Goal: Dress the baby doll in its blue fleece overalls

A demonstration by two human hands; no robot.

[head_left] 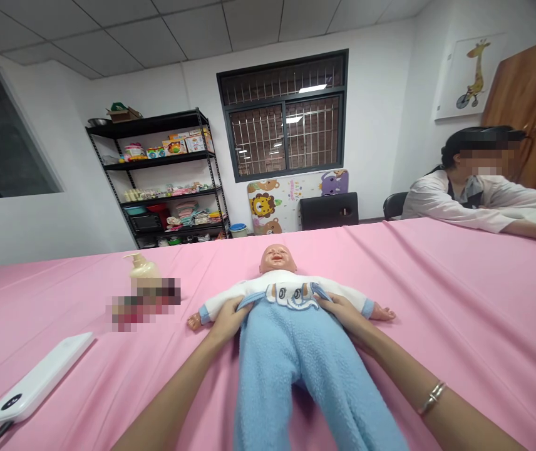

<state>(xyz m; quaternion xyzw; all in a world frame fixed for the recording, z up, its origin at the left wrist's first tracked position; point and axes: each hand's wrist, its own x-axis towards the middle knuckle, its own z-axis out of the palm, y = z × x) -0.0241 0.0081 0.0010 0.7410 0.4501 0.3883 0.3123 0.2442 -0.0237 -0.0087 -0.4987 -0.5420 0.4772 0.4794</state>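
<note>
A baby doll (277, 258) lies on its back with its head away from me and its arms spread. It wears a white long-sleeved top (268, 278) with blue cuffs. Light-blue fleece overalls (291, 341) with an elephant face on the bib cover its front and legs. At the left edge of the bib, my left hand (230, 318) is closed on the overalls near a blue strap. My right hand (347, 316) grips the opposite edge, by the other strap. Some fingers of both hands are hidden by cloth.
A white power bank (37, 382) with a cable lies at the left on the pink tablecloth (484, 326). Behind it stand a cream pump bottle (144, 269) and a blurred-out item (143, 304). Another person (460, 188) sits at the far right, arms on the table.
</note>
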